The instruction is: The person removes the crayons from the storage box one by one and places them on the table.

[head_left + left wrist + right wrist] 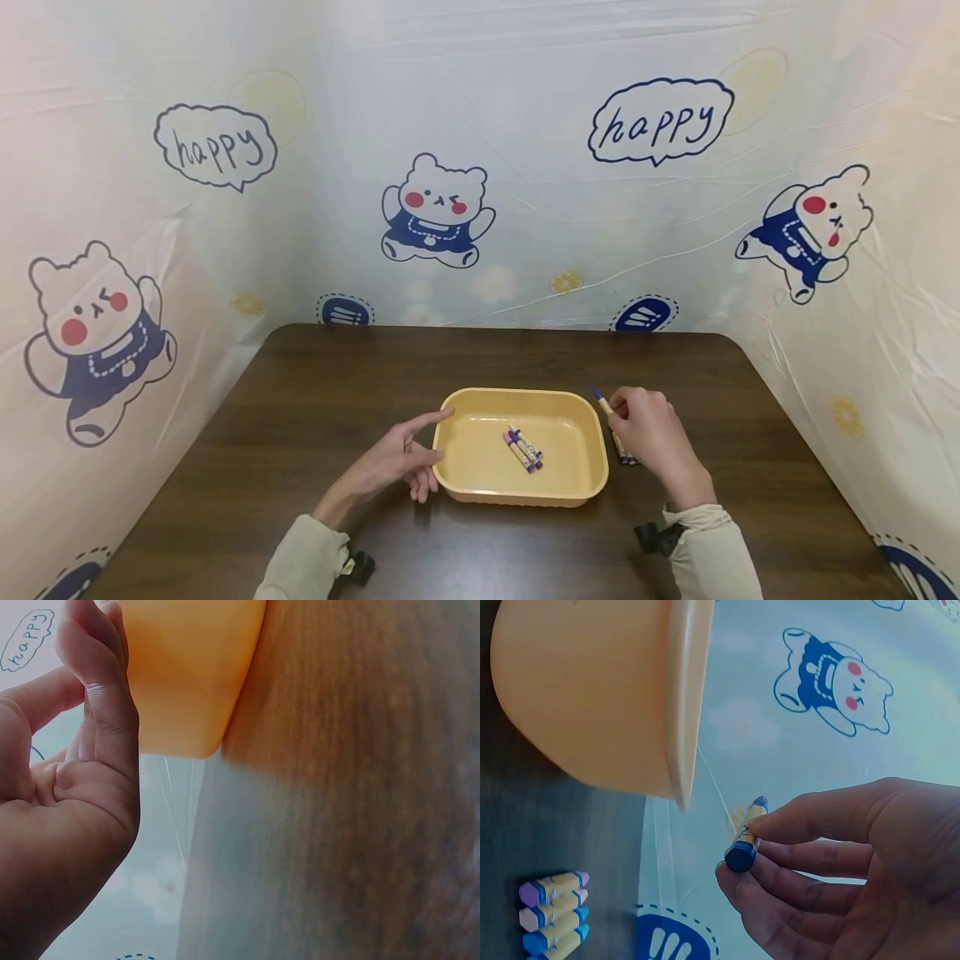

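Observation:
A yellow plastic basin (468, 492) stands on the table with several crayons (519, 452) lying in it. My left hand (393, 458) is at its left side, forefinger stretched out and thumb tip touching the rim; in the left wrist view, the left hand's fingers (105, 720) lie beside the basin's outer wall (191, 682). Between thumb and fingers my right hand (652, 429) pinches a blue crayon (746, 836) with a cream wrapper, right of the basin and above the table. Below it on the table lies a row of several purple, pink and blue crayons (555, 907), partly hidden in the head view.
The dark wooden table (360, 358) carries the basin and crayons. A pale curtain (525, 233) printed with bears closes off the back and both sides. Dark straps with small devices (660, 537) sit at both wrists.

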### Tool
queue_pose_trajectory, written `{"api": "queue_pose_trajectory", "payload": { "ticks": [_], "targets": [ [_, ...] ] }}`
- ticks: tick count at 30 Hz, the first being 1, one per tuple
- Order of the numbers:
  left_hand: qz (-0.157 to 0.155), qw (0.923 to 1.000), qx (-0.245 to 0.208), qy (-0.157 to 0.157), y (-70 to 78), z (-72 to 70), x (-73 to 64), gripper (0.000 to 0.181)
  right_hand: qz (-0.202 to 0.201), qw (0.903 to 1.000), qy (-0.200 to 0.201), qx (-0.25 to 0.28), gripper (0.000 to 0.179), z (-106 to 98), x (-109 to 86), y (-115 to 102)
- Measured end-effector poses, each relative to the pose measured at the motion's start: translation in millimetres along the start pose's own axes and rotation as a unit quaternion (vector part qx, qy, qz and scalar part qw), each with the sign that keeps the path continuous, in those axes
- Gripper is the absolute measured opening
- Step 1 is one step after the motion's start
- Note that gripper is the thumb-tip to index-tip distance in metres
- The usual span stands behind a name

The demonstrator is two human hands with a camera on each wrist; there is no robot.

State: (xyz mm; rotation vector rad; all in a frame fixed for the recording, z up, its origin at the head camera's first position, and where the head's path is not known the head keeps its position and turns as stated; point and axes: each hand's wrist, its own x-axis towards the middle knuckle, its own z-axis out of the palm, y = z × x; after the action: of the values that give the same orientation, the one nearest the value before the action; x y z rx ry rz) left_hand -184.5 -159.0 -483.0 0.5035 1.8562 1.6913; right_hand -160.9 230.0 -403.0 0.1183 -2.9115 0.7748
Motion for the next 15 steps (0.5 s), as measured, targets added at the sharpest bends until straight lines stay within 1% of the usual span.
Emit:
{"api": "queue_pose_trajectory", "payload": {
  "ticks": [3, 8, 15],
  "targets": [
    [0.0, 1.0, 0.001, 0.001, -0.4, 0.1, -0.2, 0.065, 0.008, 1.0, -0.001, -0.001, 0.005, -2.0, 0.9, 6.9],
    [0.0, 1.0, 0.0, 0.0, 0.2, 0.7, -0.6, 0.066, 0.031, 0.9994, -0.017, 0.001, 0.005, -7.3, 1.6, 21.0],
    [0.0, 1.0, -0.002, 0.0, 0.4, 0.7, -0.5, 0.066, 0.074, 0.9958, -0.054, 0.004, 0.006, -12.6, 2.8, 44.1]
  ]
}}
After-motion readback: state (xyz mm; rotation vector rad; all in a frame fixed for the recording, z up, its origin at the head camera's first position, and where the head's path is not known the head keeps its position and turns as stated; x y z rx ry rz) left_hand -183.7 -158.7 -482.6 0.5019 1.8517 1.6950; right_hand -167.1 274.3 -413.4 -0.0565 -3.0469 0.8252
